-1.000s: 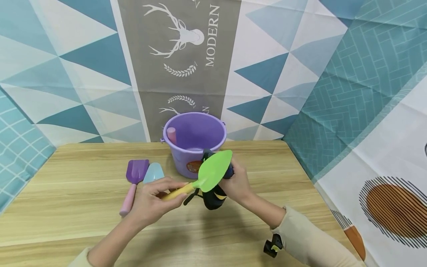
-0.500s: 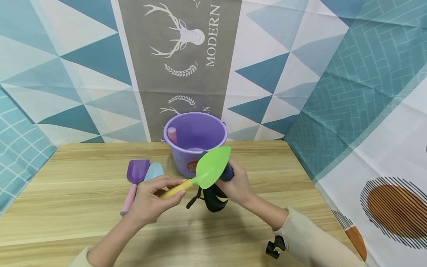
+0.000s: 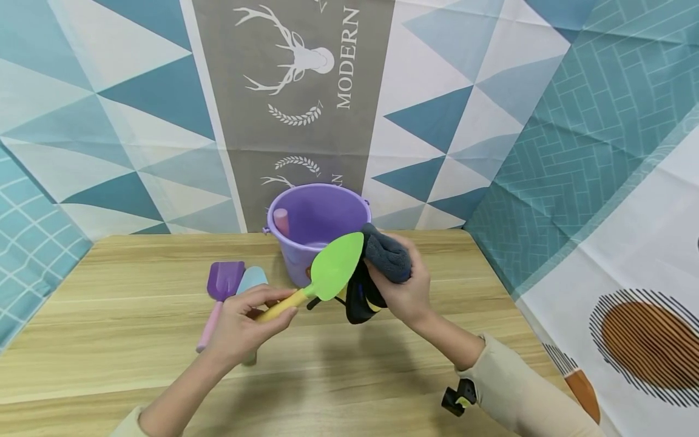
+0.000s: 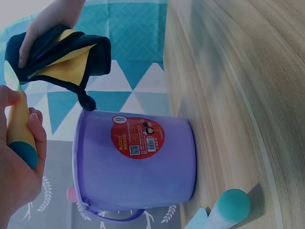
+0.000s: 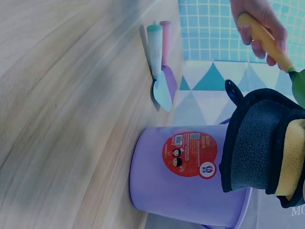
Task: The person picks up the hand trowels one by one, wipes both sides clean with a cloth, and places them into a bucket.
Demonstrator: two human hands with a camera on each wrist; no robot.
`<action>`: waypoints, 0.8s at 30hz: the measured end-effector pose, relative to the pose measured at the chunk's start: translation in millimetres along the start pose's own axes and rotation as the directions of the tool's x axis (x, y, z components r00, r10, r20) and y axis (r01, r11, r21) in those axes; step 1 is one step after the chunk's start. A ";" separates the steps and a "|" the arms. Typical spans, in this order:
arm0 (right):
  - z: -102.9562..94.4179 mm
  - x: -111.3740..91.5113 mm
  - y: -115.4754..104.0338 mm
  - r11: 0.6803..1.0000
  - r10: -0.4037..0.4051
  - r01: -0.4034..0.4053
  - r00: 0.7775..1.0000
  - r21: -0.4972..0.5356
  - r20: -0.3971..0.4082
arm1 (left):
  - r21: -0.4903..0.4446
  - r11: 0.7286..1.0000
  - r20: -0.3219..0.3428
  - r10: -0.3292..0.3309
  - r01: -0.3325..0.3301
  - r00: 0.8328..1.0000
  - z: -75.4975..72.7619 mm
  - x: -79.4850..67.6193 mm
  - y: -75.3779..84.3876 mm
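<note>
In the head view my left hand (image 3: pixel 240 328) pinches the yellow handle of a toy trowel (image 3: pixel 337 267), its green blade tilted up to the right. My right hand (image 3: pixel 409 294) grips a folded cloth (image 3: pixel 389 255), dark blue-grey with black edging and yellow parts; a dark hanging loop (image 5: pixel 234 91) shows in the right wrist view. The cloth is right beside the blade's tip and overlaps it in the left wrist view. Behind both hands stands a purple bucket (image 3: pixel 292 261), upright, with a pink handle (image 3: pixel 281 221) sticking up inside it.
On the wooden table (image 3: pixel 136 340), left of the bucket, lie a purple shovel (image 3: pixel 225 279) with a pink handle and a light blue trowel (image 3: pixel 252 278), partly hidden by my left hand. Patterned cloth walls (image 3: pixel 437 91) stand behind and at the sides.
My right hand has moved up and to the right with the cloth, out from behind the green blade. The trowel in my left hand has shifted slightly left and up.
</note>
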State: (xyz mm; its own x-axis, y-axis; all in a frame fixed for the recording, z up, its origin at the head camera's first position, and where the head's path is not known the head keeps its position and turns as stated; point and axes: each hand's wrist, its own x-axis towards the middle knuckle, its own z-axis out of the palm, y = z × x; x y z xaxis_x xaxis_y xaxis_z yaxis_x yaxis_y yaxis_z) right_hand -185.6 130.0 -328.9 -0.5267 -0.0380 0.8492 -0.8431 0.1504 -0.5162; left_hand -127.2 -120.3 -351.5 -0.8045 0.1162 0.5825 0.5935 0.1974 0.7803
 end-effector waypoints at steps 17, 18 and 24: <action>7.4 -8.5 -0.1 1.000 -0.027 0.026 0.998 0.003 0.058 | 0.072 0.990 0.000 -0.122 0.121 0.993 0.5 1.6 -0.1; 8.3 -9.3 0.1 0.999 -0.037 0.037 0.997 0.003 0.070 | 0.069 0.989 -0.006 -0.128 0.128 0.992 0.7 1.9 -0.1; 11.7 -13.5 3.8 0.993 -0.117 0.116 0.988 0.009 0.105 | 0.040 0.989 -0.020 -0.145 0.145 0.989 1.7 3.5 -0.1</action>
State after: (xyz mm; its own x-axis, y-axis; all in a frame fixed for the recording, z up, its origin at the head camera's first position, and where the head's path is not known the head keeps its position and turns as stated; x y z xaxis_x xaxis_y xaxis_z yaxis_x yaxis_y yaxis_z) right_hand -182.9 119.6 -343.6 -0.4333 -0.1588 0.8871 -0.8995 0.1366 -0.4149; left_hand -130.1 -118.3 -349.9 -0.8812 0.0673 0.4679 0.4688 0.2512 0.8469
